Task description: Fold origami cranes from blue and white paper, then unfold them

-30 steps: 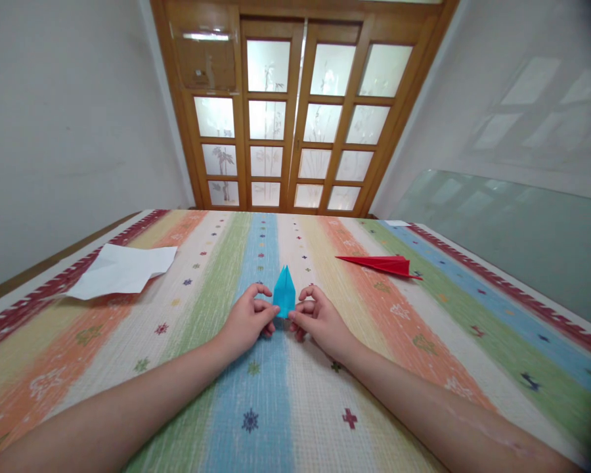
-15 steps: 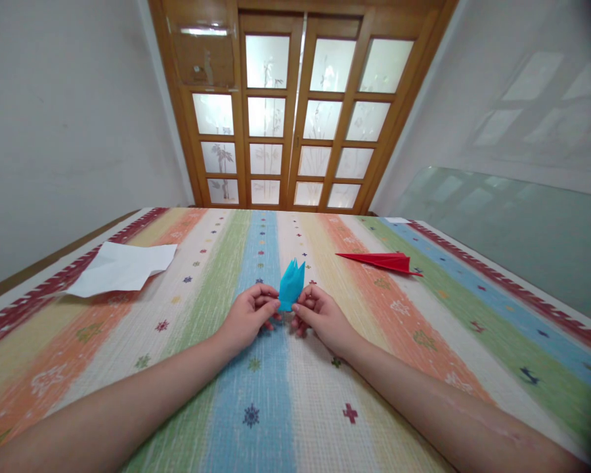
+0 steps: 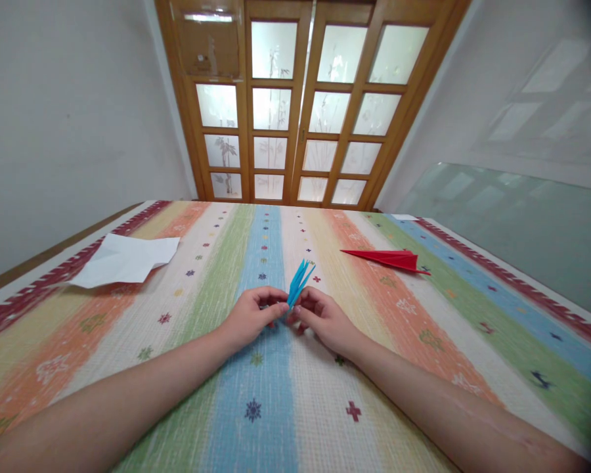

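Both hands, left hand (image 3: pixel 250 317) and right hand (image 3: pixel 322 316), pinch the base of the blue folded paper (image 3: pixel 298 284) just above the striped table (image 3: pixel 256 407), left of the red paper plane (image 3: pixel 387 258), mid-crease by my judgement; next calls for even pressing.

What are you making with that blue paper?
A person is folding a small blue paper piece, pinching its lower end between the fingers of the left hand and the right hand so its narrow pointed flaps stick up and away. It is lifted just above the striped, colourful tablecloth. A finished red folded paper plane lies off to the right, and a crumpled white paper sheet lies to the left.
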`<control>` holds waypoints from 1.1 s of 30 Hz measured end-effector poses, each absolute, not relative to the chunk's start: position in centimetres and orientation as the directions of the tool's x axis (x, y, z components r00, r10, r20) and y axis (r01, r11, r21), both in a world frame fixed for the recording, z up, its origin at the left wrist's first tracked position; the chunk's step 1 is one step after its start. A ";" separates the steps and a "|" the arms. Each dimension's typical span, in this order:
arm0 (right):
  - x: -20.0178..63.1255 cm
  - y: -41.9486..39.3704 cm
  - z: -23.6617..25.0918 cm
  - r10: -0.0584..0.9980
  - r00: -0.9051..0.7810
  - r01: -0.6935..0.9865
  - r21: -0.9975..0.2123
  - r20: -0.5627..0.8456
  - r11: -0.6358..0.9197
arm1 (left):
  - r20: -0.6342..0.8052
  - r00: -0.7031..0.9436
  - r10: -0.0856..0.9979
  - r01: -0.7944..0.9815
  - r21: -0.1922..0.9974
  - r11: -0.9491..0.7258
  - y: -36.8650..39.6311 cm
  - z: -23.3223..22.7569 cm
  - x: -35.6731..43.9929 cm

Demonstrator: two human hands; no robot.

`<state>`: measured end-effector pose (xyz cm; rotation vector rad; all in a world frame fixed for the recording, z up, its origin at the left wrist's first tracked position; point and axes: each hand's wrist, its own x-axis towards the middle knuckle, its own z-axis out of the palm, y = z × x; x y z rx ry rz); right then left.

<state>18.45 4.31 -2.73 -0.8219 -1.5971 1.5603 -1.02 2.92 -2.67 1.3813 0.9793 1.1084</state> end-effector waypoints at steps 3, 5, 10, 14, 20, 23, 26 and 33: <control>18.6 4.4 -3.0 0.826 -0.556 -0.063 -0.995 0.098 0.076 | 0.114 0.234 0.966 -0.008 0.993 -0.115 2.9 -2.6 -1.1; 18.8 4.5 -3.1 0.805 -0.582 -0.077 -0.993 0.116 0.087 | 0.110 0.237 0.965 -0.001 0.994 -0.113 2.8 -2.5 -1.1; 19.0 4.6 -3.1 0.766 -0.629 -0.084 -0.991 0.134 0.104 | 0.112 0.277 0.954 0.035 0.991 -0.127 2.5 -2.1 -1.0; 18.8 4.4 -3.3 0.799 -0.587 -0.064 -0.991 0.130 0.115 | 0.294 0.251 0.922 0.189 0.919 -0.345 2.0 -1.8 -0.9; 18.8 4.3 -3.8 0.804 -0.580 -0.040 -0.990 0.135 0.138 | 0.399 0.175 0.900 0.287 0.854 -0.434 1.7 -2.1 -0.9; 18.8 4.5 -4.0 0.803 -0.577 -0.057 -0.988 0.149 0.143 | 0.384 0.183 0.905 0.286 0.860 -0.423 1.8 -2.3 -1.0; 18.8 4.7 -4.2 0.813 -0.562 -0.073 -0.989 0.149 0.131 | 0.365 0.205 0.908 0.288 0.864 -0.412 1.8 -2.3 -1.0; 18.8 4.5 -4.0 0.834 -0.530 -0.063 -0.988 0.151 0.138 | 0.386 0.241 0.891 0.290 0.847 -0.445 1.7 -2.2 -1.1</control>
